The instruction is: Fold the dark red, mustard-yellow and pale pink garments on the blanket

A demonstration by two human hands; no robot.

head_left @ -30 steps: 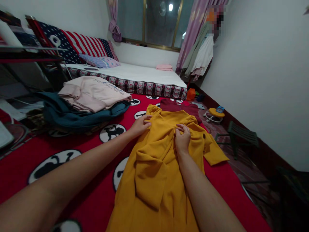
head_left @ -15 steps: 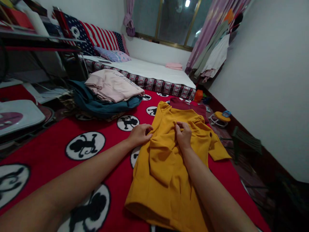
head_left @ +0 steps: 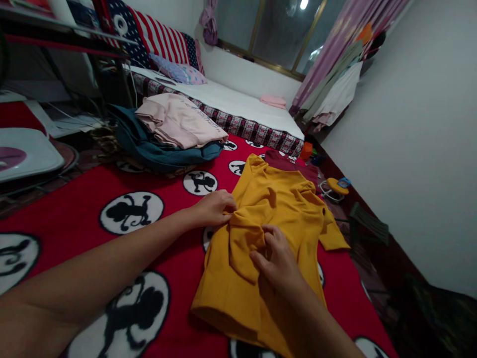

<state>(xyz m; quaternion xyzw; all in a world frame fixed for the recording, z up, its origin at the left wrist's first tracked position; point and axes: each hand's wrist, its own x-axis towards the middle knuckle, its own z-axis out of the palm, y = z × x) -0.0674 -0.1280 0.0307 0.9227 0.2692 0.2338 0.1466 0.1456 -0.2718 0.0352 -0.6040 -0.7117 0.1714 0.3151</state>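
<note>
A mustard-yellow dress (head_left: 294, 214) lies spread on a red blanket (head_left: 171, 278) with black monkey figures in white circles. Its neckline points away from me, and folds bunch up around its middle. At its left edge, my left hand (head_left: 218, 206) pinches the fabric, fingers closed. My right hand (head_left: 276, 253) is over the middle of the dress, thumb and fingers apart around the bunched folds; no cloth shows clearly between them. Beyond the neckline lies a maroon garment (head_left: 278, 160), partly covered by the dress.
Folded clothes, a pale pink top (head_left: 182, 119) over a teal garment (head_left: 137, 141), are stacked at the left. Behind stands a bed (head_left: 231, 92). On the right are a dark green stool (head_left: 367, 223) and a yellow round seat (head_left: 335, 186). A desk (head_left: 67, 32) stands far left.
My right hand has let go of the upper dress and come down toward me to its middle. My left hand stays at the left edge, its fingers now closed on the fabric.
</note>
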